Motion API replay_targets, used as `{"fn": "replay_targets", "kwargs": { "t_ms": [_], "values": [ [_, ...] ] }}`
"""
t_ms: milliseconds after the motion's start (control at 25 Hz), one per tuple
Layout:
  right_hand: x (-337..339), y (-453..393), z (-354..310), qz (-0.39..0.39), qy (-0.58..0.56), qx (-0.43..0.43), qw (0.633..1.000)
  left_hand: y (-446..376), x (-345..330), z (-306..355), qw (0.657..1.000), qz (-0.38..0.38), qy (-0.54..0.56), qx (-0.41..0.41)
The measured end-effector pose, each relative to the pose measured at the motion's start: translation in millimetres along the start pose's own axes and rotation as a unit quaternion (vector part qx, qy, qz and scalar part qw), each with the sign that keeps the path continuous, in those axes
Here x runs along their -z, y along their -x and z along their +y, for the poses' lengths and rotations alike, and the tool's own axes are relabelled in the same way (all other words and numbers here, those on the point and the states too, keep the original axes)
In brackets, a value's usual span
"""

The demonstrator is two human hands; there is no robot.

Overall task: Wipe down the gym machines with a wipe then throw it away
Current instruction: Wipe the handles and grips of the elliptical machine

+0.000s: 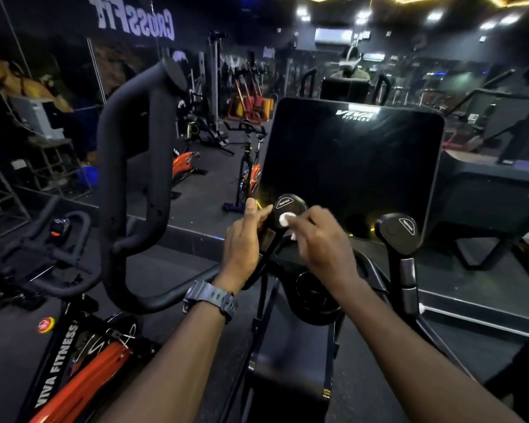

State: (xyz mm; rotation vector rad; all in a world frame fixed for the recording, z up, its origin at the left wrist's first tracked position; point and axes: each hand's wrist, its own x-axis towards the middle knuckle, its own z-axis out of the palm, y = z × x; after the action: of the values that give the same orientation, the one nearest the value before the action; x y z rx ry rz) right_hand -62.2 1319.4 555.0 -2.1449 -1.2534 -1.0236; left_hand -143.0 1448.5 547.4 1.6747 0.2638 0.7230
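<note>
While the head camera looks down over both forearms, the right hand point(315, 239) has a small white wipe point(287, 219) pinched in its curled fingers and pressed against the left handle knob point(290, 209) of the machine, just below its label. That's the wiping step, plainly in hand. The left hand point(244, 242) is wrapped round the stem just under the same knob, thumb up beside the knob, steadying it; a dark watch point(211, 297) sits on that wrist.

By my reading this machine is only partly done: the right handle knob point(400, 232) stands well apart, untouched by either hand, and the big dark console screen point(348, 160) rises right behind the knobs. The next move looks like a sweep round the knob's face and down its stem, then a reach across to the other knob, and the wipe is small, so it will need firm fingertip pressure.

Around them: a tall black looped handlebar point(135, 178) stands close on the left, a likely snag for the left elbow, and an orange spin bike point(83, 380) sits low at the left. No bin is visible for the throwaway.
</note>
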Motion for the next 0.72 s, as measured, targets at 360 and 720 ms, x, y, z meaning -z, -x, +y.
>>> {"fn": "replay_targets", "kwargs": {
  "t_ms": [360,720],
  "values": [
    [7,-17,26,0.042,-0.085,-0.098,0.991,6,-12,2,1.000,0.013,-0.027,-0.005],
    [-24,-25,24,0.040,-0.724,-0.465,0.508,8,-16,-2,0.998,-0.001,-0.056,-0.002]
  ]
}}
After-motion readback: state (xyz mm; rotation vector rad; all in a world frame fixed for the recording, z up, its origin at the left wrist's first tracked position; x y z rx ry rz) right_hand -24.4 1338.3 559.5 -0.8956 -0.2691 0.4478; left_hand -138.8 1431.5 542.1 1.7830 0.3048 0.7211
